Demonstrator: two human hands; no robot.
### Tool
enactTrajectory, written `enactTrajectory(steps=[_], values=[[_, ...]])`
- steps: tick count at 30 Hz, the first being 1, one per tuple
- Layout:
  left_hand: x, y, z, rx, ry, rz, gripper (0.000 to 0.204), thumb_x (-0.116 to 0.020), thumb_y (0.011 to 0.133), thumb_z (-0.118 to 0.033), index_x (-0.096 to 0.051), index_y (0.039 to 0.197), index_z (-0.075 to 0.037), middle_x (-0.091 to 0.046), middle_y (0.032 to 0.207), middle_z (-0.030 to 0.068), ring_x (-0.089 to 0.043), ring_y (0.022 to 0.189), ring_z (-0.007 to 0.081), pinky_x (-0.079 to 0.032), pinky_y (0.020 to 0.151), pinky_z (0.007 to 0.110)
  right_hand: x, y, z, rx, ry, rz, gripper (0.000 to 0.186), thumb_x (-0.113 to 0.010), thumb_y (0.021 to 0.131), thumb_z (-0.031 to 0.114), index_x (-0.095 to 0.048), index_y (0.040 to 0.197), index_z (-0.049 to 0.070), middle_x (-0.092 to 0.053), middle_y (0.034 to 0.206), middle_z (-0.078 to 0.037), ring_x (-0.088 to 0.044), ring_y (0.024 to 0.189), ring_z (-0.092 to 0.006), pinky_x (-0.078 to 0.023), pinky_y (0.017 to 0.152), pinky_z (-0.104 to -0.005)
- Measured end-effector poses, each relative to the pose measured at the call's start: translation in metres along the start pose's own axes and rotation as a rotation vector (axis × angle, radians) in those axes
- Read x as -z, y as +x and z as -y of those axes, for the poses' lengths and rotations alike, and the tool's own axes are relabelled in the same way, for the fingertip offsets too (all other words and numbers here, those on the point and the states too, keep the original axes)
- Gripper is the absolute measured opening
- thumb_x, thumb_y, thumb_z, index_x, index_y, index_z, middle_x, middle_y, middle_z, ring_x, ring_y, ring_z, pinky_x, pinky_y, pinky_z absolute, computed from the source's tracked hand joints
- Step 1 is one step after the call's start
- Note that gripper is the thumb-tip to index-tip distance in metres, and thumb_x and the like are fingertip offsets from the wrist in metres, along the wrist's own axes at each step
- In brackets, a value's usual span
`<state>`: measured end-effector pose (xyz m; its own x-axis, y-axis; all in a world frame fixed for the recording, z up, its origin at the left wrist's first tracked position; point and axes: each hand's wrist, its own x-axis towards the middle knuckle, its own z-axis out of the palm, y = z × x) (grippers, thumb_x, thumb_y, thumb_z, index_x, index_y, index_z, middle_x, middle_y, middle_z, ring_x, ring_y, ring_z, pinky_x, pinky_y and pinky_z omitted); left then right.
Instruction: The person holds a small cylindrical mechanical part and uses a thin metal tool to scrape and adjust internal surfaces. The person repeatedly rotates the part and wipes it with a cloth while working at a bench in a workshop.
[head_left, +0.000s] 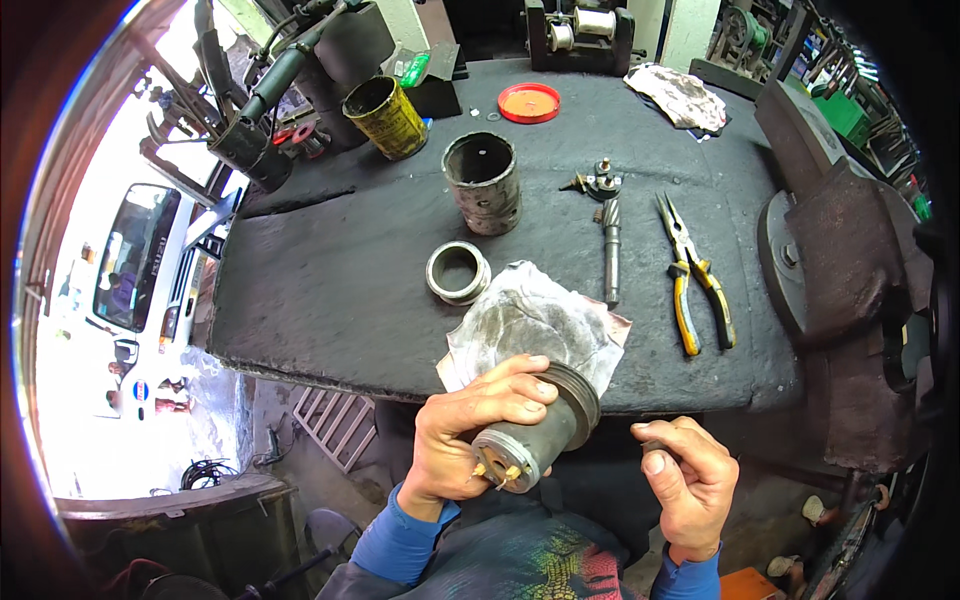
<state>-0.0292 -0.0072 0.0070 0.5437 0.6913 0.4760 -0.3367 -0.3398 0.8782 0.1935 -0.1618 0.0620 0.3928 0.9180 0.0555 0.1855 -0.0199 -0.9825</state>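
My left hand (465,430) is wrapped around a dark metal cylinder (540,428) with a grooved wider collar and brass-coloured terminals on its near end. The cylinder is tilted at the table's front edge, just in front of a stained white cloth (535,325). To its right, apart from it, my right hand (690,485) has its fingers curled toward the thumb; whatever they pinch is hidden. Beyond the cloth lie a metal ring (433,273), an upright hollow metal cylinder (492,215), a splined shaft (612,260), a small part with a threaded stud (602,183) and yellow-and-black long-nose pliers (683,270).
The dark worktable (330,290) carries a yellow can (388,125), a red lid (529,103) and another dirty cloth (680,98) at the back. A holder with tools (248,150) stands at the left corner. On the right a heavy bench vise (850,260) rises beside the table.
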Motion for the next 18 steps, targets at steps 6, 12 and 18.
enactTrajectory(steps=[6, 12, 18], values=[[0.001, -0.002, 0.006, -0.006, -0.059, -0.011, 0.068, -0.107, 0.061, -0.005, -0.079, 0.123, -0.005, -0.080, 0.127, 0.0173, -0.067, 0.137, 0.0414, -0.047, 0.122, 0.060, -0.006, 0.005, -0.001, 0.029, 0.001, 0.020, 0.026, -0.083, 0.097, 0.015, -0.083, 0.117, -0.001, -0.075, 0.088, -0.008, -0.065, 0.080, -0.0177, -0.051, 0.074, -0.0317], [0.002, -0.003, 0.007, 0.039, -0.058, -0.026, 0.071, -0.107, 0.060, -0.007, -0.079, 0.124, -0.005, -0.079, 0.129, 0.0167, -0.068, 0.136, 0.0403, -0.048, 0.122, 0.057, -0.007, 0.004, -0.005, 0.048, 0.016, 0.023, 0.028, -0.082, 0.097, 0.015, -0.082, 0.119, -0.002, -0.075, 0.089, -0.009, -0.067, 0.082, -0.0185, -0.052, 0.075, -0.0317], [-0.004, 0.017, -0.013, 0.180, 0.358, -0.008, 0.076, -0.105, 0.060, -0.010, -0.077, 0.131, -0.005, -0.080, 0.124, 0.0129, -0.073, 0.125, 0.0312, -0.054, 0.112, 0.042, -0.010, 0.001, -0.009, 0.006, 0.042, -0.011, 0.026, -0.076, 0.100, 0.006, -0.079, 0.124, -0.005, -0.078, 0.091, -0.011, -0.069, 0.083, -0.0160, -0.055, 0.075, -0.0306]])
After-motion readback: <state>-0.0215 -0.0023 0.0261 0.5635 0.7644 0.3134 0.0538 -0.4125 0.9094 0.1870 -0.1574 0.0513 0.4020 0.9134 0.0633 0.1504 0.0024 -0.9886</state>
